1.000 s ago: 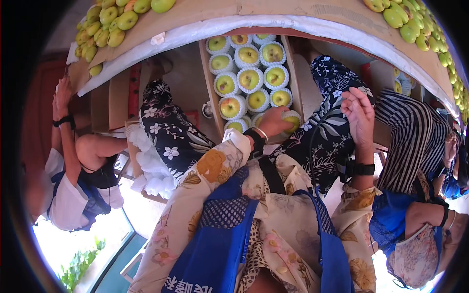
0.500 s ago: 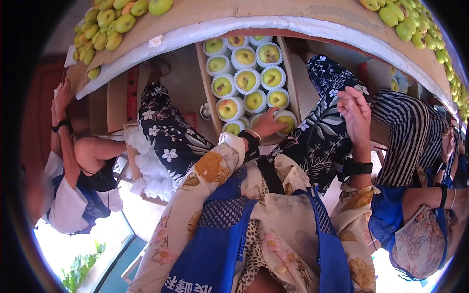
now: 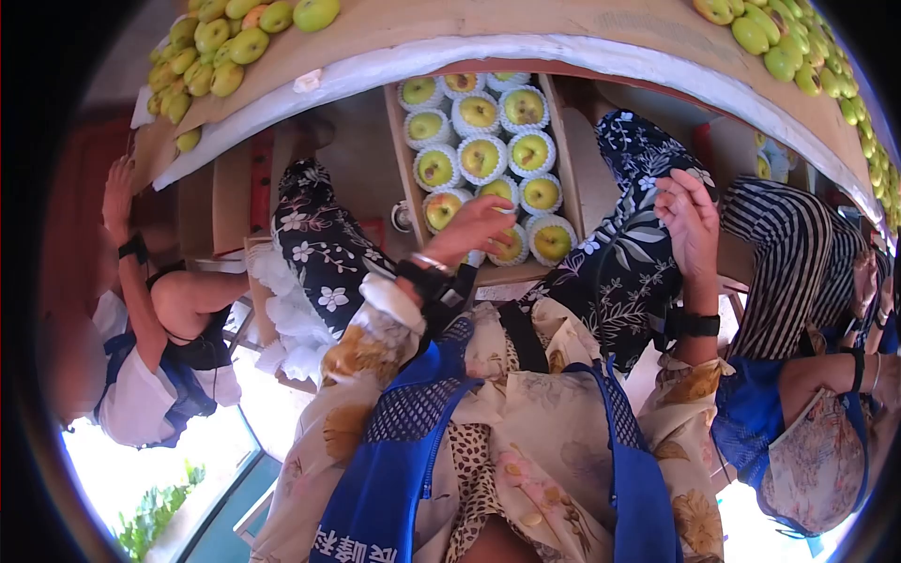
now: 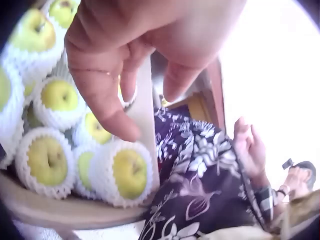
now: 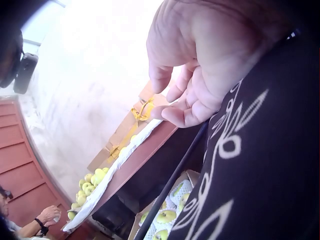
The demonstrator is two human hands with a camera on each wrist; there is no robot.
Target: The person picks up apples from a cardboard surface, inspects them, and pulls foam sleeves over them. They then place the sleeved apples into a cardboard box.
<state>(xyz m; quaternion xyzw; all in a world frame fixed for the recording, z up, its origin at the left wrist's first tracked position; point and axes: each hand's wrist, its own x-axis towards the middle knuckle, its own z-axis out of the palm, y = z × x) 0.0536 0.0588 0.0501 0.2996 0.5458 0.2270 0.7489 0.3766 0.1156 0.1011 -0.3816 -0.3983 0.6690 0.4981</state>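
Rows of yellow-green apples in white foam nets fill a cardboard box [image 3: 570,178] between the person's knees. Over the box's near left part is the left hand [image 3: 474,228], fingers spread and bent a little, holding nothing. In the left wrist view that hand [image 4: 145,45] hovers above the netted apples, and one netted apple [image 4: 131,172] lies in the box's corner below the fingers. The right hand [image 3: 690,220] rests by the right knee, palm up, fingers loosely curled around nothing; the right wrist view shows this hand [image 5: 200,65] beside the dark floral trouser leg [image 3: 638,253].
A cardboard-covered table [image 3: 526,21] curves across the top, with loose apples [image 3: 214,42] piled at left and more apples [image 3: 786,47] at right. White foam nets [image 3: 291,319] lie left of the left knee. Other people sit at both sides.
The left hand has let go of the netted apple at the box's near right corner and moved left and slightly up. The apple there now lies uncovered. The right hand has stayed still.
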